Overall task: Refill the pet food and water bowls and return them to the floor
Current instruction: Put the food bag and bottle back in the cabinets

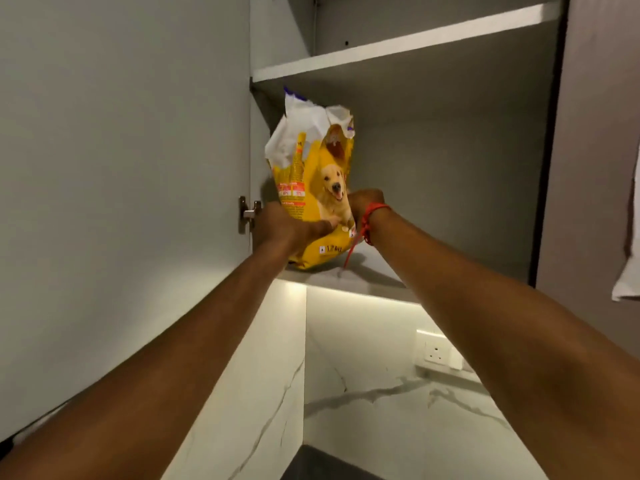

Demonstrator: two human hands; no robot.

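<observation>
Dog food in a yellow bag [313, 188] sat on the lowest shelf [349, 277] of an open wall cupboard, near the front left corner, its base resting on the shelf board and its torn, crumpled top standing open and leaning slightly left. Both of the person's hands were on the lower part of the bag. The left hand [289, 226] was wrapped across the bag's front and left side, fingers curled against it and thumb stretched along the front. The right hand [363, 202] pressed against the bag's right side with its fingers going behind, out of sight, so how tightly they closed could not be told. A red thread [367, 223] was tied at that wrist, its loose end dangling just right of the bag's base.

Left of the bag, the cupboard door [121, 168] stood swung open, its metal hinge [247, 214] just beside the left hand. Above the bag ran a second, bare shelf [398, 43]. Below the bag's shelf lay a lit marble wall and counter [398, 403], with a wall socket [438, 349] to the lower right. No bowls were in view.

Spilling looked the main risk: the top was unsealed, so tipping the bag forward while lifting it down from overhead could have sent kibble out. The soft sides might also have buckled under a low grip, letting the bag sag or slip, and the thread's end could have caught under the base.
</observation>
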